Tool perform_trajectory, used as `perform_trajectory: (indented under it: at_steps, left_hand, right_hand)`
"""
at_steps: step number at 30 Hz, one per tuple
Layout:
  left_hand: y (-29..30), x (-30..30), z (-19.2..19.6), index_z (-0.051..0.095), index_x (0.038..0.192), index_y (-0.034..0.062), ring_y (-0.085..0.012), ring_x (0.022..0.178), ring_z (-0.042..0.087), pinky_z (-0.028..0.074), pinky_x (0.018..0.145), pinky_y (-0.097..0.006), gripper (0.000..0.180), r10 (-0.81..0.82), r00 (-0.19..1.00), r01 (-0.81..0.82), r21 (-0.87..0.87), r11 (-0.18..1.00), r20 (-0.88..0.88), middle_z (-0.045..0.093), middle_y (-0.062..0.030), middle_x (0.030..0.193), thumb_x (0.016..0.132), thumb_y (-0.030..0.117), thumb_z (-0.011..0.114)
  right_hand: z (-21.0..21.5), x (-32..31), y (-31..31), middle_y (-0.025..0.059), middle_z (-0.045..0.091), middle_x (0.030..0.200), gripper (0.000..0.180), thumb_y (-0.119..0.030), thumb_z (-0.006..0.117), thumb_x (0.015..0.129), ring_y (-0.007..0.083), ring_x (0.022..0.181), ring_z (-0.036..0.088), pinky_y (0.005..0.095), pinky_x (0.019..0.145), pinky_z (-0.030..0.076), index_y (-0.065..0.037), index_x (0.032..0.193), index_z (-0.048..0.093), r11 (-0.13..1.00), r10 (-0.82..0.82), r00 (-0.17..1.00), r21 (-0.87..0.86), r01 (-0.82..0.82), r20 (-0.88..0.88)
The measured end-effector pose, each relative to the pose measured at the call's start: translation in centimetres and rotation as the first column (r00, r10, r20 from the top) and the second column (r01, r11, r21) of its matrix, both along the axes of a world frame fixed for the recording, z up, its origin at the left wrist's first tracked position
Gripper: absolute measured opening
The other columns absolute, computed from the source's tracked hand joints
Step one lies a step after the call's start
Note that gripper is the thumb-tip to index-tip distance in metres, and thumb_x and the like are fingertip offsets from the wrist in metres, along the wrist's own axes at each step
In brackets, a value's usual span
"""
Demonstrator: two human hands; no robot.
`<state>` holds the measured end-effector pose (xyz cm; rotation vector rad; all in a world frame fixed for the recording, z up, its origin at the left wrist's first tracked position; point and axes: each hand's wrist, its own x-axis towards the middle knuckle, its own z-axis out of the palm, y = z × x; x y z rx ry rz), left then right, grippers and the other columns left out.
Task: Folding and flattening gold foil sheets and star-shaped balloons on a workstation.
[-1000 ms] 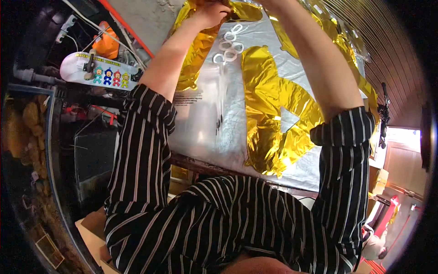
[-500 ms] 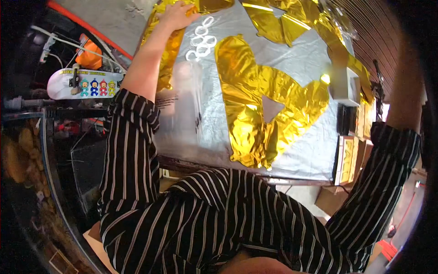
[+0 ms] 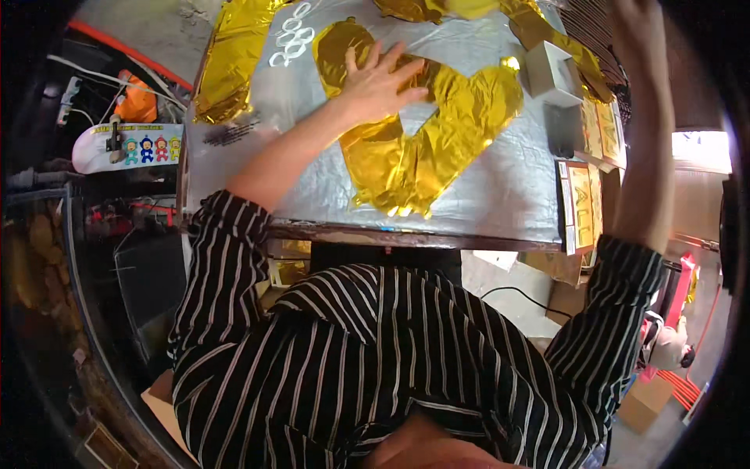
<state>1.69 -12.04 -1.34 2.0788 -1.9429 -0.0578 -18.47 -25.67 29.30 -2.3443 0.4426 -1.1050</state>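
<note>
A flat, uninflated gold foil balloon [image 3: 473,102], shaped like a letter, lies across the middle of the silvery table cover [image 3: 500,199]. My left hand [image 3: 379,86] rests on its left part, fingers spread wide and gripping nothing. Up at the top right, my right hand [image 3: 637,9] reaches past the table's right side; the upper edge cuts it off, so its fingers are hidden. Another gold foil balloon [image 3: 234,62] lies flat along the table's left side, with several white rings [image 3: 291,39] beside it.
An open white box [image 3: 553,74] stands at the table's right edge, near boxes with gold lettering [image 3: 582,203]. More gold foil [image 3: 547,31] lies along the far right. Left of the table are a skateboard [image 3: 129,148] and an orange bag [image 3: 137,98].
My left hand has moved from the far left foil to the middle balloon. My right forearm has swung inward, bringing part of the hand into view. The whole view has shifted.
</note>
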Motion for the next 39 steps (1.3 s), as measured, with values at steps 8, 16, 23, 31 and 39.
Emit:
perform_trajectory:
  at_steps: [8,16,23,31,39]
  left_hand:
    - [-3.4,0.7,-0.6,0.037,0.157,0.0400,-0.0310,0.153,0.026,0.011,0.110,-0.082,0.066,0.059,0.986,-0.066,0.038,0.997,0.155,0.037,-0.0088,0.162,0.097,0.065,0.049]
    - [-3.9,3.7,0.0,0.055,0.141,0.0091,-0.0361,0.103,0.068,0.052,0.088,-0.042,0.047,-0.082,0.932,-0.008,-0.245,0.970,-0.354,0.066,-0.0191,0.128,0.097,0.026,0.058]
    - [-3.1,4.6,1.5,0.058,0.139,-0.0002,-0.0227,0.097,0.074,0.058,0.080,-0.028,0.046,0.071,0.315,-0.275,-0.019,0.961,-0.947,0.072,-0.0147,0.122,0.105,0.031,0.057]
    - [-3.0,2.5,-2.8,0.064,0.134,0.0095,-0.0331,0.124,0.060,0.046,0.102,-0.051,0.055,0.305,0.950,-0.309,-0.382,0.871,-0.074,0.063,-0.0092,0.138,0.101,0.052,0.053]
    - [-0.1,4.6,-1.3,0.056,0.141,0.0039,-0.0381,0.136,0.047,0.033,0.116,-0.047,0.053,0.136,0.987,-0.155,-0.329,0.932,-0.080,0.057,-0.0215,0.142,0.107,0.043,0.043]
  right_hand:
    - [-14.3,-5.6,10.4,0.0101,0.077,0.103,0.024,-0.001,0.069,0.094,0.0153,0.091,0.073,0.0287,0.082,0.057,-0.001,0.117,0.073,0.995,0.057,0.995,-0.083,-0.064,-0.083]
    - [-24.5,-7.4,13.7,0.0153,0.074,0.105,0.022,0.002,0.070,0.084,0.0350,0.093,0.072,0.0432,0.085,0.059,-0.001,0.105,0.067,0.953,0.187,0.963,-0.204,-0.226,-0.194]
    - [-27.8,-7.5,13.6,0.0110,0.071,0.104,0.025,-0.004,0.068,0.080,0.0297,0.094,0.070,0.0414,0.089,0.057,-0.004,0.105,0.065,0.935,0.211,0.938,-0.224,-0.276,-0.276]
    - [-28.1,-7.4,14.8,0.0112,0.071,0.121,0.024,-0.006,0.072,0.082,0.0287,0.110,0.069,0.0392,0.096,0.056,-0.002,0.106,0.068,0.879,0.201,0.921,-0.354,-0.320,-0.334]
    - [-29.2,-6.4,15.5,0.0087,0.074,0.114,0.026,-0.002,0.071,0.081,0.0287,0.096,0.073,0.0385,0.080,0.060,-0.005,0.106,0.068,0.903,0.107,0.949,-0.370,-0.218,-0.298]
